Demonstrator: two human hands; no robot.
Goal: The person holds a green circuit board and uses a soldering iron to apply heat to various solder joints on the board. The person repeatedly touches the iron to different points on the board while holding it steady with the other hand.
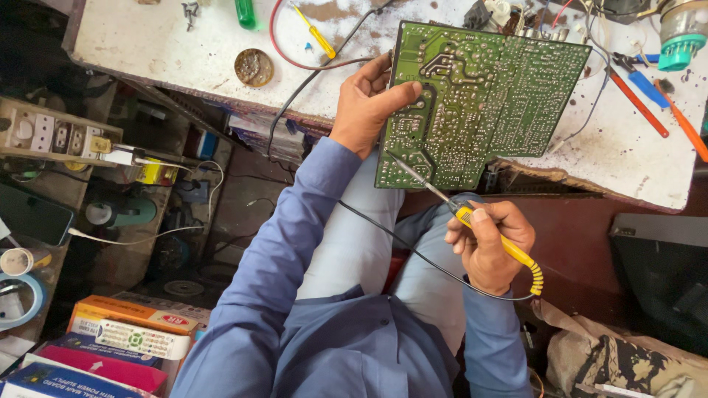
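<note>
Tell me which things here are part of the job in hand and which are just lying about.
In hand: circuit board, held by left hand; soldering iron, held by right hand.

Lying about: yellow screwdriver, round tin, tape roll, remote, power strip.

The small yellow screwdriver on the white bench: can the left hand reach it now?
Probably not at once. The left hand grips the edge of the green circuit board. The small yellow screwdriver lies close above it with bare bench around, but the hand is occupied.
</note>
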